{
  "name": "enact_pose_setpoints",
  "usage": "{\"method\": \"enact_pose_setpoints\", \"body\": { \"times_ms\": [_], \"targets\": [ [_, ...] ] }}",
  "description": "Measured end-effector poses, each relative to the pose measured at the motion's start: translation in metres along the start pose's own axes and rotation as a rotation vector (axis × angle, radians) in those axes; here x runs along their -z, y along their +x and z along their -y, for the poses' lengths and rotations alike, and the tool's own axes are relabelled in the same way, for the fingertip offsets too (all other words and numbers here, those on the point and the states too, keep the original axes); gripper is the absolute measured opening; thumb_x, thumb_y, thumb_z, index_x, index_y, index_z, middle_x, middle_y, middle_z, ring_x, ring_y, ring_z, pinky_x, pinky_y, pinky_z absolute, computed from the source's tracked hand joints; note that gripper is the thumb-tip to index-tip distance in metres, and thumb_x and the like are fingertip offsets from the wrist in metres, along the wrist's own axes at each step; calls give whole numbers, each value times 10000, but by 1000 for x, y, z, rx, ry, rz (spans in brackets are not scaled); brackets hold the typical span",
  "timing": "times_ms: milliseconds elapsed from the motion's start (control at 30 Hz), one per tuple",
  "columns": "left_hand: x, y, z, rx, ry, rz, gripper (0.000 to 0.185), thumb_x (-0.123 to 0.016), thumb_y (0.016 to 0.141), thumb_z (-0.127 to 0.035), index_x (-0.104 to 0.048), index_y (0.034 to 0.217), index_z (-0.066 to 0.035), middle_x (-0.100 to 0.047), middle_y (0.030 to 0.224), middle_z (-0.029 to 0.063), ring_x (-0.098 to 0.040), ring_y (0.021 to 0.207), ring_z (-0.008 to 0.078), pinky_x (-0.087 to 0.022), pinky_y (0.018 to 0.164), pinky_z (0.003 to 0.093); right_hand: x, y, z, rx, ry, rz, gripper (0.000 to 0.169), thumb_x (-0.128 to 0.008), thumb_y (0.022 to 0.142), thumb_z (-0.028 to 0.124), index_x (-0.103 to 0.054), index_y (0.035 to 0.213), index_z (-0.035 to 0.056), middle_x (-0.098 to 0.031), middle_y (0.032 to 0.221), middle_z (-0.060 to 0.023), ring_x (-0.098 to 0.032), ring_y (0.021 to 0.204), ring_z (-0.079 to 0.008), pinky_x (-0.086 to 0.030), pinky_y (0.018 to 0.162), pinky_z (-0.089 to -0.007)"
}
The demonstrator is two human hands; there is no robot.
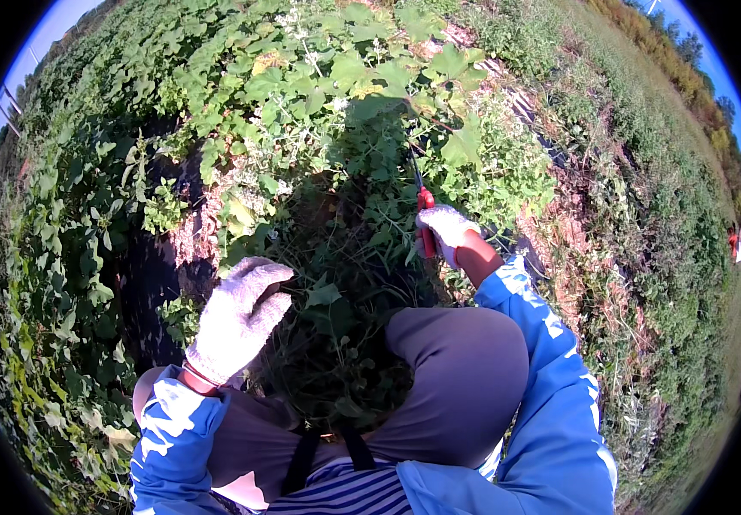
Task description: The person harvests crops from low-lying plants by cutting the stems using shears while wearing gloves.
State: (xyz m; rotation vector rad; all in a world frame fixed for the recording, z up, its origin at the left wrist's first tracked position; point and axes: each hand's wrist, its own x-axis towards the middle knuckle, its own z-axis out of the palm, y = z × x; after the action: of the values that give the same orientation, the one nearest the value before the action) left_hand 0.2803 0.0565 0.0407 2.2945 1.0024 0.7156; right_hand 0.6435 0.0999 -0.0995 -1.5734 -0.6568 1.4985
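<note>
My right hand, in a white knit glove, grips the red handle of a cutting tool. Its dark, narrow blade points away from me into the leafy plants; its exact kind is hard to tell. My left hand, in the same kind of glove, is raised over my left knee with its fingers apart from the thumb, and nothing shows in it. Between my hands and knees lie shaded green stems and leaves.
Broad-leaved vines cover the ground at left and ahead. Patches of dark ground sheet show at left. Reddish soil with dry stems runs along the right, beside dense weeds. My bent knees flank the plants below.
</note>
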Motion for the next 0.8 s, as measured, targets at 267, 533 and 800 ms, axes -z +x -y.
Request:
{"method": "enact_pose_setpoints", "body": {
  "times_ms": [267,533,800],
  "targets": [
    [-7,66,-18,-258,427,-48,277,-633,848,-174,-643,1110,-85,-557,1240,158,-547,1115,370,-457,927,423,-1,56,48,-1,-754,-229,348,-489,819,220,-617,979,-61,-653,864,-245,-633,695,-305,-467,611,-433],
    [-46,186,8,-428,678,-75,359,-695,783,-203,-672,1139,-164,-426,1434,162,-369,1336,371,-342,1048,462,9,91,64,153,-975,-467,297,-505,820,247,-695,914,40,-680,799,-190,-670,797,-373,-516,682,-427],
    [-81,245,36,-387,854,-87,426,-701,764,-225,-640,1169,-107,-446,1408,120,-352,1341,355,-341,1032,494,9,115,86,63,-995,-547,419,-518,873,376,-683,1069,45,-683,1059,-192,-651,1024,-360,-518,849,-428]
  ]
}}
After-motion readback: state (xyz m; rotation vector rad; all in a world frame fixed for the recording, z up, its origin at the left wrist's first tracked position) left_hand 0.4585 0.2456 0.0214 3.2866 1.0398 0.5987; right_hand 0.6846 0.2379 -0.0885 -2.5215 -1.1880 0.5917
